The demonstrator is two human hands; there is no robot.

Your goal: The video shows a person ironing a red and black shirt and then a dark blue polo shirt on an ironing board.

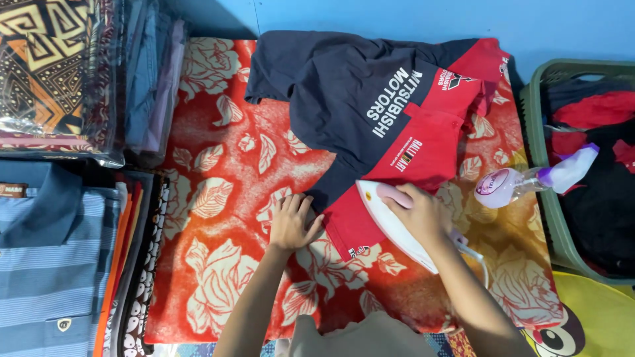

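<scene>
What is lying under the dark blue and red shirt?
Under the shirt lies a red blanket with cream rose print, showing all around it. Whatever is beneath the blanket is covered and cannot be seen.

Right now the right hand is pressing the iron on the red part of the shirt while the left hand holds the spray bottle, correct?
Not quite. The head view shows the left hand flat on the shirt edge; the spray bottle lies untouched. The right hand does hold the iron on the red part.
</scene>
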